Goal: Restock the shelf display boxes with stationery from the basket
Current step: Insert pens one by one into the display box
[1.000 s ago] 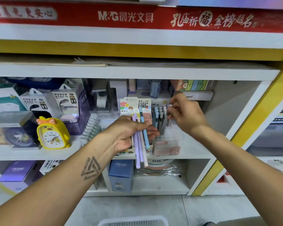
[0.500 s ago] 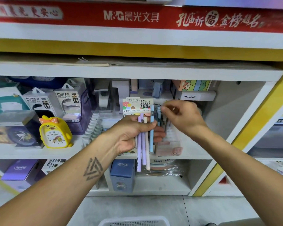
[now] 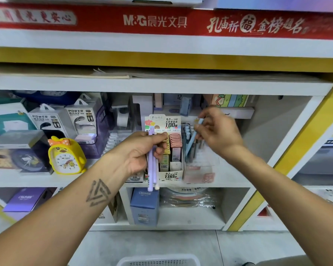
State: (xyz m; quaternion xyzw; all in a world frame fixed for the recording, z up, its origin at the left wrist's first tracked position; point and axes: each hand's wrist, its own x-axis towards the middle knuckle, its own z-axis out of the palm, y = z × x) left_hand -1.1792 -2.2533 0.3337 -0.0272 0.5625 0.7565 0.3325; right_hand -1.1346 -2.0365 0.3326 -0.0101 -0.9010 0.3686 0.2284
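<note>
Nearest, the white basket rim shows at the bottom edge. Your left hand grips a bundle of purple and white pens, held upright before the lead-refill display box. To the right, your right hand pinches a single blue pen, tilted, its lower end among the pens standing in the clear display box. Far left on the shelf stands a yellow duck clock.
</note>
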